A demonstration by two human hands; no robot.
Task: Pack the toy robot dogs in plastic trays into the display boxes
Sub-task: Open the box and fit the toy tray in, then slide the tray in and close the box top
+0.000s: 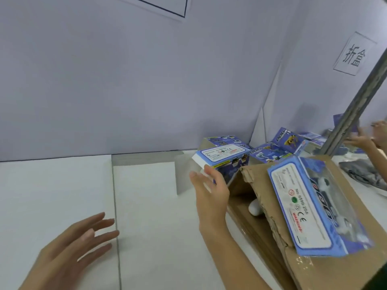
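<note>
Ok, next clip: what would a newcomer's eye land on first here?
Probably the blue display box lying tilted on the torn cardboard carton at right, a toy showing through its window. Next, the right hand with straight fingers against a second blue box at the carton's far corner, while the left hand hovers open over the white table.

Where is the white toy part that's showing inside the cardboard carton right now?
In the head view, right of centre, the white toy part lies inside the cardboard carton, just right of the right hand.
</note>
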